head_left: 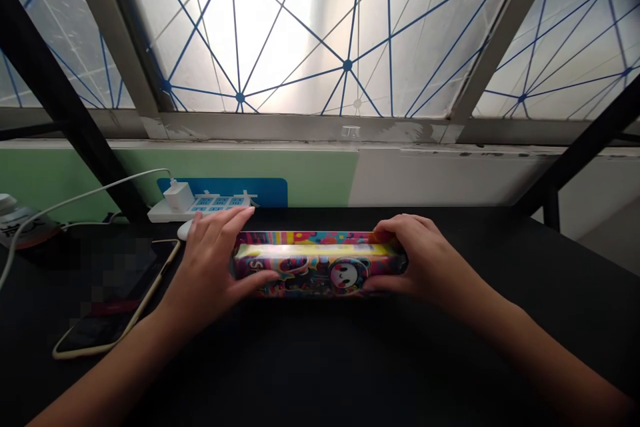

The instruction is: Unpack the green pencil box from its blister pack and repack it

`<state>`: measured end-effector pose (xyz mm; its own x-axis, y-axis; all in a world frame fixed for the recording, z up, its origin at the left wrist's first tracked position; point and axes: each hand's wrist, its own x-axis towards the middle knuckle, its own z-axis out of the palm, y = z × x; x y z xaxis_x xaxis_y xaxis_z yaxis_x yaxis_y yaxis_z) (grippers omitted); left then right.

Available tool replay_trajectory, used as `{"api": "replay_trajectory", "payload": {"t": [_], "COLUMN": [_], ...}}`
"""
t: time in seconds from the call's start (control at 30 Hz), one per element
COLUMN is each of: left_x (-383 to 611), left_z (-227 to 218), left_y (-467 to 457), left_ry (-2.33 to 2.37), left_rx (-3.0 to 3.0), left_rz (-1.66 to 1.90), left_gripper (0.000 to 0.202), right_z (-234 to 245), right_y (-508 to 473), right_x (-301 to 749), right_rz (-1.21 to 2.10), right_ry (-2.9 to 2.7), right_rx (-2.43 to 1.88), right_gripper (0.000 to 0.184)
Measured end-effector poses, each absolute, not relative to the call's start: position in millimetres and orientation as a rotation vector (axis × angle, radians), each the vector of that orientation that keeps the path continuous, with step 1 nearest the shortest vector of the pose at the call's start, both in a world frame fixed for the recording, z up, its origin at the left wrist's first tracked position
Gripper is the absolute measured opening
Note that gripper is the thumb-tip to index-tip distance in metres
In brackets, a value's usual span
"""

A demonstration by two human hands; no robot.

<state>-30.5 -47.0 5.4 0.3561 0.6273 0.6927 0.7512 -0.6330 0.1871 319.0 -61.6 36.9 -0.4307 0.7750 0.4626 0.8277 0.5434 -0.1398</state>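
A long, glossy box [310,265] with a multicoloured cartoon print lies crosswise on the black table, a round white panda-like face near its right end. My left hand [213,257] holds the box's left end, thumb along the front face and fingers reaching to the back. At the opposite end, my right hand [417,253] grips it in the same way, its thumb beside the panda face. Both palms cover the box's ends. Whether it has a lid or what is inside cannot be seen.
Left of my left arm lies a phone or tablet in a pale case [117,300]. Behind it, a white power strip [220,203] carries a plugged-in charger [179,196] with a white cable. A container [25,223] stands far left. Black metal legs [75,93] rise beside the window.
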Motion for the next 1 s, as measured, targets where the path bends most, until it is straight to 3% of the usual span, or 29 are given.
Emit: {"api": "replay_trajectory", "payload": {"t": [0.13,0.23,0.5,0.6,0.7,0.9,1.0], "left_x": [-35.3,-30.7,-18.0,-17.6,-18.3,-18.1,-17.6], "left_z": [10.3,9.4,2.4,-0.5,-2.6,-2.3,-1.9], "left_y": [-50.5,-57.3,-60.6,-58.2,-56.0,-54.3,-54.8], "left_ry": [-1.133,-1.046,-1.059,-1.223,-1.414,-1.631,-1.692], "left_rx": [-2.563,-2.589,-2.705,-2.717,-2.743,-2.788,-2.790], "left_rz": [-0.892,-0.696,-0.479,-0.343,-0.209,-0.152,-0.149], "left_gripper": [0.033,0.024,0.045,0.071,0.094,0.091,0.094], "right_z": [27.0,15.6,1.3,-1.7,-2.6,8.3,22.7], "right_y": [-72.6,-76.3,-77.7,-76.3,-74.1,-69.0,-66.4], "right_x": [308.4,299.4,282.9,278.9,275.2,283.1,308.9], "right_rz": [-0.401,-0.523,-0.521,-0.427,-0.283,0.065,0.224], "right_ry": [-2.485,-2.566,-2.612,-2.632,-2.676,-2.796,-2.758], "right_rx": [-1.132,-1.059,-0.907,-0.919,-0.976,-1.064,-1.224], "right_gripper": [0.022,0.022,0.034,0.036,0.050,0.072,0.070]}}
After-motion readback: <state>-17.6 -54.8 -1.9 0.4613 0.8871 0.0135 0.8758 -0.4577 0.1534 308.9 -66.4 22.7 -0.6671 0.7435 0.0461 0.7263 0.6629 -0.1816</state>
